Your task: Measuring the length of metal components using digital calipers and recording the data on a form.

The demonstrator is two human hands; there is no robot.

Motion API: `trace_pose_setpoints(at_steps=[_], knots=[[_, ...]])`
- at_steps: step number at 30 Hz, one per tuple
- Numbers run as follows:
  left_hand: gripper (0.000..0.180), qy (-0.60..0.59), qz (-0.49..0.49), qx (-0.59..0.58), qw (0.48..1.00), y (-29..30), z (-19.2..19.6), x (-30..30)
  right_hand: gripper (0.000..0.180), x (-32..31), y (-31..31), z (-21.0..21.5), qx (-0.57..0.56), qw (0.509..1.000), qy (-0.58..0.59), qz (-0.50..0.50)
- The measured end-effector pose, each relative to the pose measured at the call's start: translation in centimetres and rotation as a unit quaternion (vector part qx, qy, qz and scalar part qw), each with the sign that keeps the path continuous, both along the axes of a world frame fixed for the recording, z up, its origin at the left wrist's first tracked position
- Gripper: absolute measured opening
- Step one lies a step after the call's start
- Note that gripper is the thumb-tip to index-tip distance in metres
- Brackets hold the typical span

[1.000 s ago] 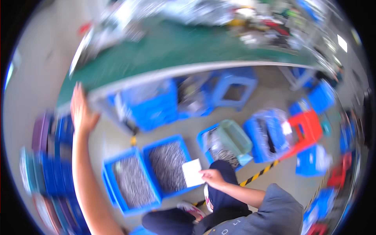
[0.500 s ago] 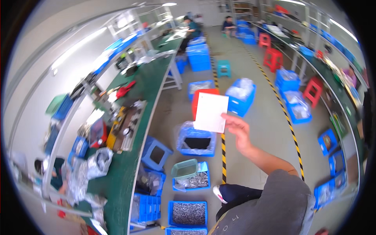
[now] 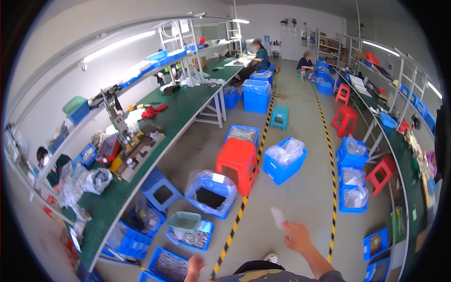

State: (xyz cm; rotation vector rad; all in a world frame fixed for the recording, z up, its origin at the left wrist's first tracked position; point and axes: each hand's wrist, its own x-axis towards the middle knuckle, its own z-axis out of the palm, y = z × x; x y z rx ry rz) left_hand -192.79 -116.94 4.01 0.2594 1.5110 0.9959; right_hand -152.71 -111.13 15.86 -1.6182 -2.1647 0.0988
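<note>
My right hand (image 3: 297,237) pinches a small white card (image 3: 277,217) by one edge, low over the grey floor between the striped lines. The card is seen nearly edge-on and is slightly blurred. At the lower edge, my left hand (image 3: 194,265) is curled closed, with nothing showing in it. It is nearest to a blue bin of small metal parts (image 3: 169,264). Farther ahead stands a red stool (image 3: 236,162), beside a blue bin lined with clear plastic (image 3: 210,191).
A green workbench (image 3: 162,136) with tools and bags runs along the left. A blue crate with plastic bags (image 3: 284,162) stands ahead on the floor, with a teal stool (image 3: 279,117) beyond. Red stools and stacked blue bins line the right. Several people sit at a distance.
My right hand has lowered the card from in front of the red stool toward the floor. My left hand has come into view at the lower edge. The view has tilted up.
</note>
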Motion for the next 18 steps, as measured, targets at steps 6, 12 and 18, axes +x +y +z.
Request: trace_pose_setpoints(at_steps=[6,12,18], knots=[[0.048,-0.173,-0.412,0.08,0.891,13.8,12.8,22.1,0.048,4.0,0.1,6.4,0.014,0.983,-0.126,0.134],[0.024,-0.149,-0.49,0.04,0.858,19.9,13.1,32.9,0.049,10.8,1.4,7.0,0.006,0.989,-0.146,0.012],[0.014,-0.156,-0.398,0.023,0.904,27.5,9.4,38.2,0.031,18.7,2.9,14.8,0.178,0.972,0.1,-0.116]])
